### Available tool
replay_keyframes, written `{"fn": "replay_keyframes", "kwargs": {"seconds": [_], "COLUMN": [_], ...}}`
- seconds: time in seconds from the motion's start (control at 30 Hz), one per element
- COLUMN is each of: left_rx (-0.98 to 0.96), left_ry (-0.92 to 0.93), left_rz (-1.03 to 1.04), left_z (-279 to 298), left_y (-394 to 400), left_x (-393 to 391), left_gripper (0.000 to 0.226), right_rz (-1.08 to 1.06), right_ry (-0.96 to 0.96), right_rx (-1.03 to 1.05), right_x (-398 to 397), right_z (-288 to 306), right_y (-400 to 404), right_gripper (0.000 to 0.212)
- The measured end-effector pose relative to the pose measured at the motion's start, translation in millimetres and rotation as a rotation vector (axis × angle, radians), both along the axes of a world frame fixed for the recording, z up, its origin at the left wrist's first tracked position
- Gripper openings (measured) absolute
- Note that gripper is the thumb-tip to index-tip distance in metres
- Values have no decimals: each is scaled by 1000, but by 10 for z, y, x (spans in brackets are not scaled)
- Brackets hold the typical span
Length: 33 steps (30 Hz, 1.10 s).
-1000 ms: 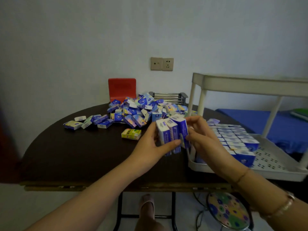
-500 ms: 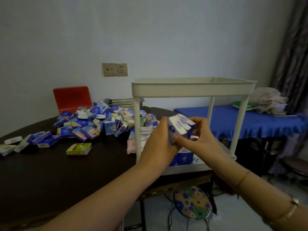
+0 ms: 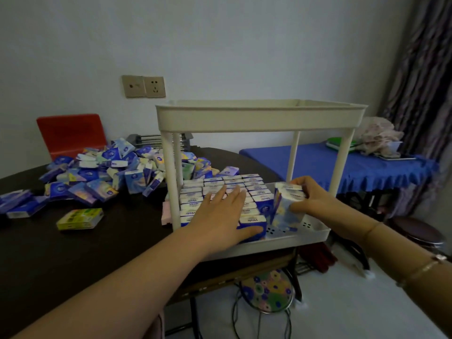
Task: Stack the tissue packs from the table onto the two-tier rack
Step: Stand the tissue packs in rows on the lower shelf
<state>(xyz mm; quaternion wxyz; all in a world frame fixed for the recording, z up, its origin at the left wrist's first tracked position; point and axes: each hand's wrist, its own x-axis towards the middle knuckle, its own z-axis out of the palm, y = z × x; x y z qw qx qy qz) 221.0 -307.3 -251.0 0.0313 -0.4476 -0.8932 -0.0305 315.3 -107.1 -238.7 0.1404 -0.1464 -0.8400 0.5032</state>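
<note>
While the left hand (image 3: 221, 216) lies flat on stacked packs (image 3: 220, 189), the right hand (image 3: 311, 200) grips packs (image 3: 287, 206) beside them.

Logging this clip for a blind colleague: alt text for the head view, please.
A right hand sets a few tissue packs on the white rack's lower tier while the left hand lies flat on rows already there. A loose heap covers the dark table.

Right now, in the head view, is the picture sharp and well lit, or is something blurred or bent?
Head view: dim, flat indoor light with no glare; the right hand and its held tissue packs are motion-blurred; the left hand is sharper; the wide lens bows the two-tier rack rim and curtain.
</note>
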Motion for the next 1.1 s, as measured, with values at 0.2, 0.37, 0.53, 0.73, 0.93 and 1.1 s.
{"fn": "replay_keyframes", "kwargs": {"seconds": [0.2, 0.37, 0.53, 0.73, 0.93, 1.1], "left_rx": [-75, -44, -47, -61, 48, 320], "left_ry": [5, 19, 1, -3, -8, 37], "left_rz": [-8, -5, 1, -5, -41, -105], "left_z": [-117, -159, -149, -101, 68, 323], "left_y": [-27, -20, -6, -22, -174, -592], "left_x": [5, -1, -1, 42, 196, 397], "left_gripper": [80, 78, 79, 80, 76, 57], "right_rz": [125, 205, 223, 163, 86, 62], "right_ry": [-37, -48, -69, -98, -21, 163], "right_rx": [89, 183, 290, 360, 584, 641], "right_x": [-128, -108, -66, -106, 133, 220], "right_z": [-237, -325, -312, -322, -135, 109], "right_y": [-17, -65, -156, -115, -280, -705], "right_gripper": [48, 70, 76, 85, 66, 45]}}
